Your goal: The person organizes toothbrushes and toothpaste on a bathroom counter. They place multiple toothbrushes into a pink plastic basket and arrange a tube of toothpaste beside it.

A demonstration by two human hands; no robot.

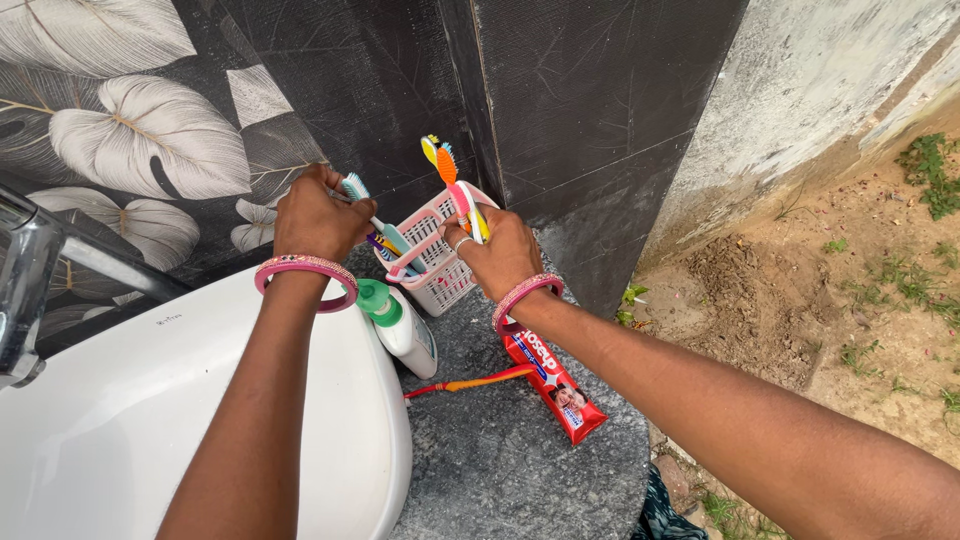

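Observation:
My left hand (316, 214) is closed around the handle of a teal toothbrush (372, 212) whose head points into a white and pink slotted holder basket (440, 282). My right hand (500, 252) grips a bunch of two or three toothbrushes (446, 166) with orange, yellow and pink handles, held upright at the basket's right rim. Both wrists wear pink bangles. The basket stands on a grey stone counter (500, 460) against a dark tiled wall.
A white washbasin (120, 400) with a metal tap (25, 280) lies at the left. A white bottle with a green cap (400, 322), a red toothpaste tube (555, 385) and an orange toothbrush (470, 382) lie on the counter. Bare soil with weeds lies to the right.

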